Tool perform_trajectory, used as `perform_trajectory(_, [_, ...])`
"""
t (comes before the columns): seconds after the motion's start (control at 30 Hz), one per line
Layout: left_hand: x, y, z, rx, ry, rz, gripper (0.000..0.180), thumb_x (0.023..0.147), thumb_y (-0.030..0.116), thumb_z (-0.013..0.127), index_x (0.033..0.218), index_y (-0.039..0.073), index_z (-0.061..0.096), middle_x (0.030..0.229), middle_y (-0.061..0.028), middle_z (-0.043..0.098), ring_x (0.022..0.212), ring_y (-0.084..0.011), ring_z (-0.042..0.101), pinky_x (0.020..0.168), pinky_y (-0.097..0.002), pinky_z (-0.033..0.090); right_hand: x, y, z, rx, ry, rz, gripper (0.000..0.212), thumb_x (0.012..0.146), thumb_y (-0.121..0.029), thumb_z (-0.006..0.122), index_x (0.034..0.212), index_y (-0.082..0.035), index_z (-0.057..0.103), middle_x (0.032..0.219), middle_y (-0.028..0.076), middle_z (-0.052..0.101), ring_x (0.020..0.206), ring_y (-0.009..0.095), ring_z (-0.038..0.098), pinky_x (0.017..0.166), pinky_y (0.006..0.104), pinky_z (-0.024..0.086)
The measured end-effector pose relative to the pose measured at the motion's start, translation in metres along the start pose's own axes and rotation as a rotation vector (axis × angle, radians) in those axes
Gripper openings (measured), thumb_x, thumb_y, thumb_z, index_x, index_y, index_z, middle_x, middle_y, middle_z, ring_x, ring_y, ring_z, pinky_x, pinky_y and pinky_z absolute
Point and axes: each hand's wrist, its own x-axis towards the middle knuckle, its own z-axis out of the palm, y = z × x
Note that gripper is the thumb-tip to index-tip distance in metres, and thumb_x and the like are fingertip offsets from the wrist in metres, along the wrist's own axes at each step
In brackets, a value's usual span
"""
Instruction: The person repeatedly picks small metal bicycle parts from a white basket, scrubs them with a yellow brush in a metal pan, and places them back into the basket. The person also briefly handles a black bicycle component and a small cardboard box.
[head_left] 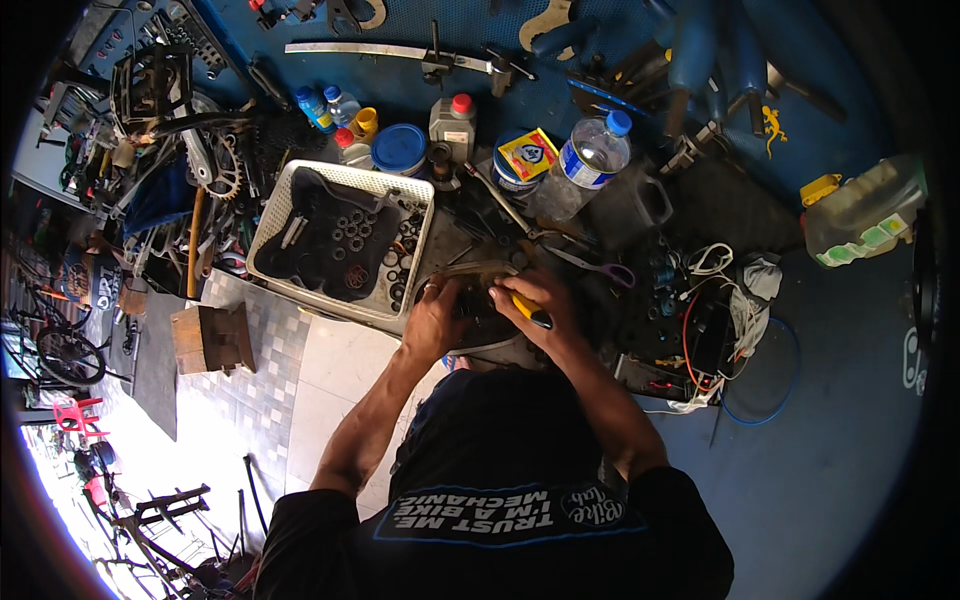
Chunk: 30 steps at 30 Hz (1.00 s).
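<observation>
At the near edge of the workbench, my left hand (433, 318) is closed with curled fingers at the left side of a dark, shadowed part with a pale curved edge (480, 268). What its fingertips grip is hidden. My right hand (545, 298) is closed around a tool with a yellow-and-black handle (531, 310). The tool's working end is lost in the shadow, so its kind does not show. Both hands are close together over the dark part.
Left of my hands sits a cream plastic basket (262, 262) with rings and small parts. Behind stand a clear bottle with a blue cap (590, 165), a grey bottle with a red cap (453, 125) and a blue-lidded tub (399, 148). Purple-handled scissors (615, 272) and tangled cables (740, 315) lie right.
</observation>
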Motion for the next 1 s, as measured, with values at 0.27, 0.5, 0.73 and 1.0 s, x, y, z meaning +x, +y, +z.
perform_trajectory(0.27, [-0.001,-0.003,-0.007,-0.238,-0.080,-0.013,0.063,0.077,0.015,0.094,0.131,0.002,0.067,0.103,-0.0194,0.074,0.092,-0.0307,0.075,0.081,-0.0407,0.058,0.010,-0.017,-0.011,0.022,-0.119,0.079,0.019,0.090,-0.013,0.087,0.106,-0.004,0.080,0.100,0.011,0.080,0.090,0.027,0.076,0.080,0.0388,0.059])
perform_trajectory(0.5, [0.003,0.000,-0.011,-0.230,-0.190,-0.103,0.063,0.077,0.016,0.095,0.131,0.001,0.066,0.101,-0.0182,0.074,0.086,-0.0305,0.073,0.077,-0.0396,0.057,0.009,-0.014,-0.014,-0.008,-0.107,0.013,0.023,0.089,-0.011,0.088,0.109,-0.005,0.078,0.103,0.011,0.080,0.092,0.026,0.076,0.080,0.0380,0.059])
perform_trajectory(0.73, [0.009,0.004,-0.011,-0.243,-0.122,-0.001,0.062,0.078,0.013,0.092,0.132,0.001,0.064,0.104,-0.0203,0.074,0.093,-0.0362,0.075,0.081,-0.0422,0.058,0.008,-0.018,-0.017,-0.049,-0.110,0.012,0.020,0.090,-0.012,0.088,0.107,-0.006,0.080,0.102,0.011,0.079,0.090,0.027,0.075,0.079,0.0383,0.059])
perform_trajectory(1.0, [0.007,0.004,-0.010,-0.184,-0.166,-0.064,0.064,0.075,0.008,0.090,0.133,0.004,0.064,0.121,-0.0235,0.070,0.111,-0.0415,0.071,0.090,-0.0463,0.058,0.011,-0.027,-0.015,-0.011,-0.126,0.007,0.020,0.088,-0.012,0.088,0.106,-0.006,0.080,0.100,0.010,0.080,0.089,0.026,0.075,0.082,0.0394,0.059])
